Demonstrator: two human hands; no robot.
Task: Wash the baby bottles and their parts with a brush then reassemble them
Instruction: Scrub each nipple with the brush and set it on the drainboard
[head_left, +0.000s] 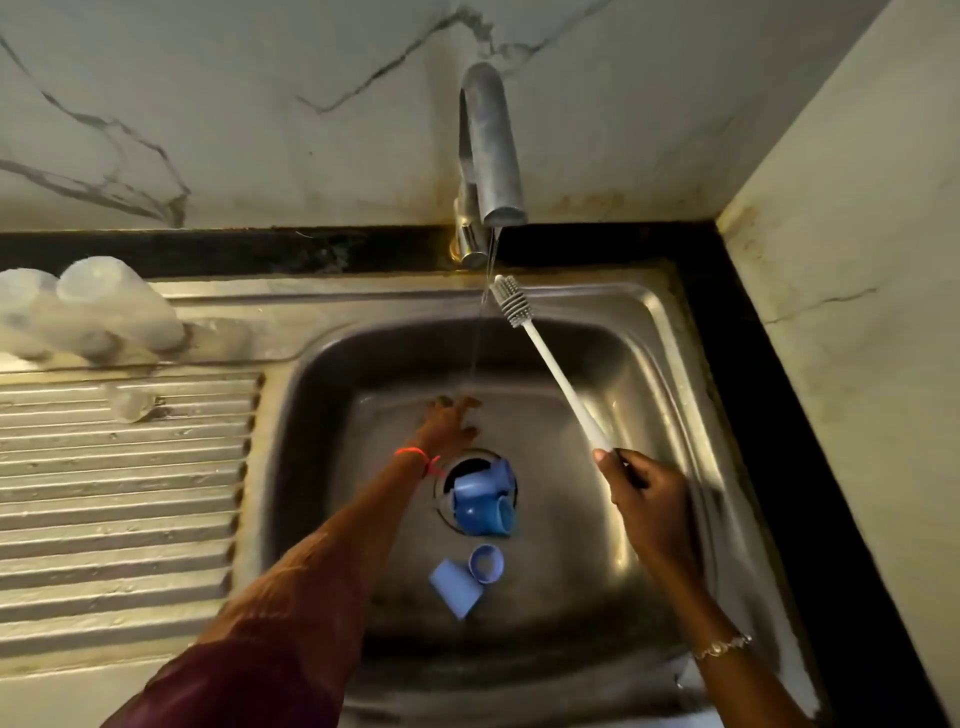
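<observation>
The right hand (644, 499) grips the brush (545, 353) beside the stream; the left hand (449, 423) hangs spread, empty. Blue caps (483, 501) cover the drain (water could pool).

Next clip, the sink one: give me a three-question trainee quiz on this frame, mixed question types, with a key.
1. True or false: water is running from the tap.
2. Which hand holds the brush? A) left B) right C) neither
3. Fill in: the clear bottles lie on the ______, outside the basin.

Key
1. True; a thin stream falls onto the left hand.
2. B; the right hand grips the handle end, with the brush head up near the stream.
3. Drainboard. The blue parts lie in the basin, some over the drain.
</observation>
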